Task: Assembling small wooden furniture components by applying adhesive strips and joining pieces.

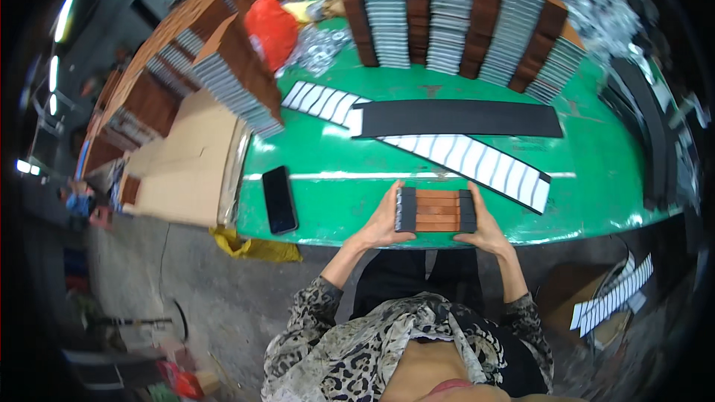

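A small stack of reddish-brown pieces with black end pieces (438,211) is held level between my hands at the table's near edge. My left hand (383,222) closes on its left end, thumb along the near side and fingers at the far side. At the opposite end my right hand (486,225) grips the same way. What the pieces are, I cannot tell. Just beyond lies a white strip with wavy grey lines (477,162), set diagonally. A wide black strip (458,118) crosses over it. Left of my hands rests a black phone (279,201).
Tall brown-and-grey stacks (450,18) line the far side of the green table (335,212); more stand at left (238,74) beside flat cardboard (190,164). A red plastic bag (271,28) sits behind. Black strips (655,141) hang at right. Striped strips (614,298) lie low at right.
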`<action>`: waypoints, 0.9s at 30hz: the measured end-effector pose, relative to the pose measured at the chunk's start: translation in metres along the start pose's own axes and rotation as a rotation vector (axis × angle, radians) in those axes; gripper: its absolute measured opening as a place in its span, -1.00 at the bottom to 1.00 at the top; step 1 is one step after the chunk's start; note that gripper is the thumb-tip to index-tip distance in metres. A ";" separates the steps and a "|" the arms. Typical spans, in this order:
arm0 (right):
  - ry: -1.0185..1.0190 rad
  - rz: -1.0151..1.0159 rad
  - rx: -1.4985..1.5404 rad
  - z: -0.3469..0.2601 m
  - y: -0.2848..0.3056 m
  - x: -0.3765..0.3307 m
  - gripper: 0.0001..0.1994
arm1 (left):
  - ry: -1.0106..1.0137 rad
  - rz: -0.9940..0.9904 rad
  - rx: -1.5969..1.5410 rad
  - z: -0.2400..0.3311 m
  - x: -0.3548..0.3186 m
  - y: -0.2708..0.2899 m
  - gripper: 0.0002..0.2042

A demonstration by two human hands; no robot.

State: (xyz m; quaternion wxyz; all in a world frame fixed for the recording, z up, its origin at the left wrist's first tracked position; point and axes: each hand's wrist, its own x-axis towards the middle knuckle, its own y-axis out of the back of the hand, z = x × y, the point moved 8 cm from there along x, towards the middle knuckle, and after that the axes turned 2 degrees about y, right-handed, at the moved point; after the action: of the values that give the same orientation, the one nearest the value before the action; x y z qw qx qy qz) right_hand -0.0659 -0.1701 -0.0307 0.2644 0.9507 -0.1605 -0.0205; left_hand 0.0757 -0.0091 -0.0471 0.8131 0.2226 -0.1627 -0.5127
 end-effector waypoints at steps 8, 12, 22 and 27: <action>0.069 -0.021 0.131 -0.020 0.030 0.005 0.08 | 0.021 0.045 -0.261 0.005 0.001 0.004 0.20; 0.068 0.097 0.413 -0.051 0.065 -0.012 0.02 | 0.214 0.046 -0.793 0.050 -0.001 -0.018 0.09; 0.028 0.580 0.952 -0.027 0.107 -0.039 0.21 | 0.310 0.034 -1.277 0.120 0.065 -0.081 -0.22; 0.099 0.615 0.922 -0.020 0.093 -0.034 0.08 | 0.294 0.067 -1.354 0.149 0.101 -0.123 -0.32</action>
State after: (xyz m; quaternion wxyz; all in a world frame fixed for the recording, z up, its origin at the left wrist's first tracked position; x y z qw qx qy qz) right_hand -0.1234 -0.2250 0.0324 -0.1779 0.8771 -0.4105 0.1746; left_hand -0.0484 -0.1757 0.0180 0.8019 -0.2718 0.2983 -0.4407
